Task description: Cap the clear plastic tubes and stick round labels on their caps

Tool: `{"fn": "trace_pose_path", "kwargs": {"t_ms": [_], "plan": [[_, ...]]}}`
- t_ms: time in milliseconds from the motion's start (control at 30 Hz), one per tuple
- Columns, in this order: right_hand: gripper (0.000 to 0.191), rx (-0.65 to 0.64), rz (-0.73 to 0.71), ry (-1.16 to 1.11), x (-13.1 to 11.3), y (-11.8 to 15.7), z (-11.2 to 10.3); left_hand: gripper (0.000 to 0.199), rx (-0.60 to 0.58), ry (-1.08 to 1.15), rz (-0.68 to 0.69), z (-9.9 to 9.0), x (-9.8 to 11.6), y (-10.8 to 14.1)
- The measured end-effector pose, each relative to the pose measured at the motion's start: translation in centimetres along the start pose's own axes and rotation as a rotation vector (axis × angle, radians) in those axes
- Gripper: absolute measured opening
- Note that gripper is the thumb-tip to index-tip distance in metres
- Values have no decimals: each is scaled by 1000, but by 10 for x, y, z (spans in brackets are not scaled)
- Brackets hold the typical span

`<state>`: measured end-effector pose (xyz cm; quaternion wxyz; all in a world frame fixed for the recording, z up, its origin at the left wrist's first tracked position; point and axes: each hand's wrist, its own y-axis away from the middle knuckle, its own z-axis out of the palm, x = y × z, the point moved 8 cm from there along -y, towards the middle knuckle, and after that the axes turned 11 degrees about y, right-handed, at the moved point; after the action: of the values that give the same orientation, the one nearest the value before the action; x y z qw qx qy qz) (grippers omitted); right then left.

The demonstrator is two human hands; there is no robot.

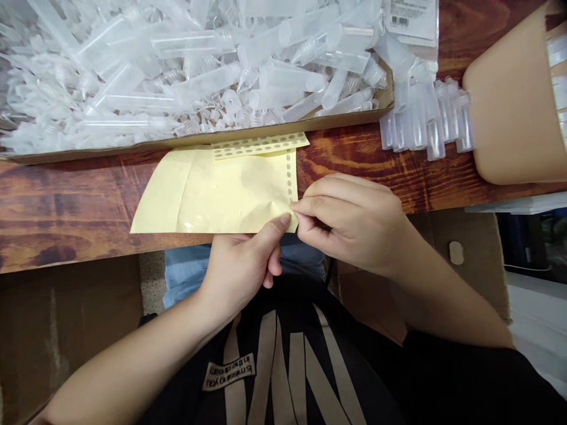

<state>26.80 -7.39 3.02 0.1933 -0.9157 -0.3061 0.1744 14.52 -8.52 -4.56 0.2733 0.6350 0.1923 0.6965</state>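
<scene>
A pale yellow sticker sheet (217, 189) lies over the front edge of the wooden table, with one column of small round printed stickers (289, 175) down its right side. My left hand (248, 254) pinches the sheet's lower right edge, thumb on top and fingers beneath. My right hand (349, 218) is closed at the same corner, thumb and forefinger pressed together at the lower end of the sticker column. Whether a sticker sits between those fingertips is too small to make out. A second strip of stickers (261, 146) lies along the sheet's upper edge.
Behind the sheet, a shallow cardboard box (345, 121) is heaped with clear plastic tubes (204, 88) and small caps. More clear tubes (425, 118) lie grouped on the table (66, 206) at right, beside a tan plastic bin (514, 106). An open carton (465, 254) stands below the table edge.
</scene>
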Motion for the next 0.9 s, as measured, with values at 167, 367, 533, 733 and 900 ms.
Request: {"fn": "trace_pose_path", "kwargs": {"t_ms": [167, 367, 533, 733, 900], "plan": [[23, 69, 127, -156, 13, -1, 1, 57, -18, 22, -25, 2, 1, -2], [19, 74, 413, -418, 42, 10, 12, 51, -483, 41, -364, 15, -17, 19], [12, 174, 654, -712, 65, 25, 24, 37, -758, -390, -400, 2, 6, 47], [5, 346, 911, -962, 82, 39, 37, 27, 75, -897, 812, -12, 148, -20], [7, 463, 951, -1062, 85, 43, 36, 26, 18, -935, 869, 7, 147, -60]]}}
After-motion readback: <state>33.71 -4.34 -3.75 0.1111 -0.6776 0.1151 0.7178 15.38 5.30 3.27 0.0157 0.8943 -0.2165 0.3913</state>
